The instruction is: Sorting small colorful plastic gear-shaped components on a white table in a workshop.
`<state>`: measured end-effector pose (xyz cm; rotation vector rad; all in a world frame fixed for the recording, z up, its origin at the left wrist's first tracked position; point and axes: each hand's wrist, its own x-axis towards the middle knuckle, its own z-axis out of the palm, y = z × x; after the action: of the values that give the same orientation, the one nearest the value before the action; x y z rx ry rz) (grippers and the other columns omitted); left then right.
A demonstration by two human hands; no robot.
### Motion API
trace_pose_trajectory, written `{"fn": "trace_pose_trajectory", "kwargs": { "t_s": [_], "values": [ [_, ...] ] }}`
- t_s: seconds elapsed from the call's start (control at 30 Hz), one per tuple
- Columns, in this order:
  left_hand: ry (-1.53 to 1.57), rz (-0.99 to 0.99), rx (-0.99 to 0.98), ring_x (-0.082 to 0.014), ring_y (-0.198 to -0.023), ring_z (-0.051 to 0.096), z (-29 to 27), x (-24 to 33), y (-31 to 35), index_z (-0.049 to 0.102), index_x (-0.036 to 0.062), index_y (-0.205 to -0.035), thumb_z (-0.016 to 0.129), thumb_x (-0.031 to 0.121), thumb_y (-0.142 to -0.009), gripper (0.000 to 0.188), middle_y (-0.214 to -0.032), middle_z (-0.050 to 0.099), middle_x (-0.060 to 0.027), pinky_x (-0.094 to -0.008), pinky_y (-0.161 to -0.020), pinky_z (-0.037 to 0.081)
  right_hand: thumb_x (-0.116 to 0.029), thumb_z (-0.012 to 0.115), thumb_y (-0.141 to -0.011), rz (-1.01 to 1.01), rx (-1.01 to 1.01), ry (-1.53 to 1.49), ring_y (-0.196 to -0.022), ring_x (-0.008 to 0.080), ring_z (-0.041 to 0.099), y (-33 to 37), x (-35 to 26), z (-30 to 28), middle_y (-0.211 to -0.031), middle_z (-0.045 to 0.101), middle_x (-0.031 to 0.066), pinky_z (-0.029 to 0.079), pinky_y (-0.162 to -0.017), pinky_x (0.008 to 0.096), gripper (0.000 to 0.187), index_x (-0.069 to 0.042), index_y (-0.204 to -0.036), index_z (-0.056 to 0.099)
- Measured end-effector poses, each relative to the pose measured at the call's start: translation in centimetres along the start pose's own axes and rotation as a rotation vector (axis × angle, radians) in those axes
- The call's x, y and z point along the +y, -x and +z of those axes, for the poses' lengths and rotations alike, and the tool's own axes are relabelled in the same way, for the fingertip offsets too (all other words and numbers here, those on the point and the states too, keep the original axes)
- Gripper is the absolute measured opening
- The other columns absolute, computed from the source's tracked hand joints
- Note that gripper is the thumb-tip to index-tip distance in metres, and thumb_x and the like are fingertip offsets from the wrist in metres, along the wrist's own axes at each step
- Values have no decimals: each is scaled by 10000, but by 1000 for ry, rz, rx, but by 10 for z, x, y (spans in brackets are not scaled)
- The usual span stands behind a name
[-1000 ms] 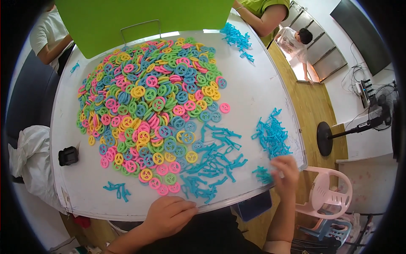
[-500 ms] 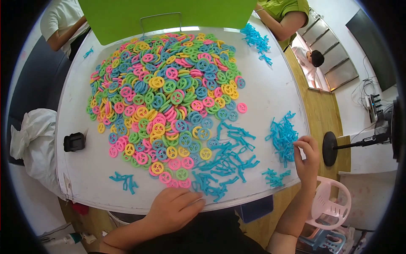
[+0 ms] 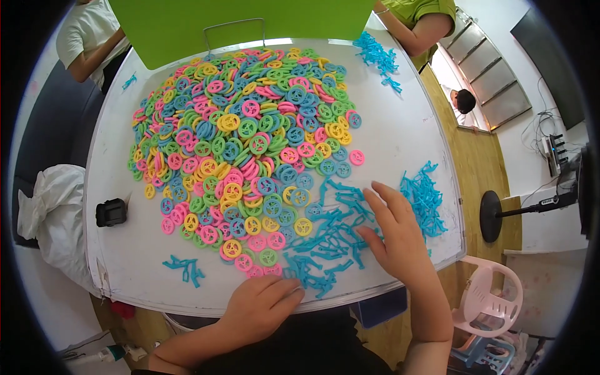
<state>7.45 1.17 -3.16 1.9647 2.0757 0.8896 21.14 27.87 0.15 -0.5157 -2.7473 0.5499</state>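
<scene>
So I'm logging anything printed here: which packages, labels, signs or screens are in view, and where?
Dark panel, maybe a screen: far right wall, flat, black.
White bag: left of the table, crumpled, no label visible.
Green board: table's far edge, flat, plain.
No labels or signs visible.

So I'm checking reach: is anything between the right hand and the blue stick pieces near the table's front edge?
Nothing visible. The right hand lies open with its fingers already on the blue stick pieces; the coloured wheels lie further left and back.
</scene>
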Motion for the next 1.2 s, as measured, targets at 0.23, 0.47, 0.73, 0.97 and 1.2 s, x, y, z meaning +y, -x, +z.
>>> {"fn": "trace_pose_trajectory", "kwargs": {
  "t_s": [0.23,0.47,0.73,0.97,1.2],
  "values": [
    [75,51,1,-285,-994,677,10,2,-8,711,52,-1102,727,83,-781,322,-1174,689,-109,-397,-824,562,-100,702,-911,-73,-167,42,-1313,400,523,-15,1,16,-1429,549,195,424,-1108,457,504,-13,-1388,567],
    [218,46,48,-298,-966,699,2,-5,-12,711,37,-1089,732,49,-787,303,-1142,699,-123,-390,-766,575,-256,828,-820,-34,-192,-55,-1380,399,484,11,-11,-1,-1516,481,222,405,-1135,442,804,-4,-1495,472],
    [215,-43,101,-287,-901,711,-9,-11,7,719,46,-1055,781,29,-761,301,-1083,707,-105,-384,-709,582,-797,829,-515,62,-363,173,-1536,562,130,40,-45,7,-1668,166,324,149,-1160,732,1488,-48,-1636,198],
    [253,51,135,-237,-862,711,-6,-6,5,723,58,-1024,808,39,-754,284,-1035,710,-73,-341,-672,568,-740,846,-582,163,-346,243,-1531,584,114,21,-64,40,-1659,180,336,106,-1124,796,1334,-79,-1605,302],
    [269,63,128,-218,-857,711,-4,-7,13,730,81,-1025,811,53,-760,279,-1051,714,-47,-334,-672,563,-441,874,-687,9,-75,186,-1324,479,426,22,-49,51,-1467,431,275,342,-1092,597,850,-81,-1402,589]
  ]
}}
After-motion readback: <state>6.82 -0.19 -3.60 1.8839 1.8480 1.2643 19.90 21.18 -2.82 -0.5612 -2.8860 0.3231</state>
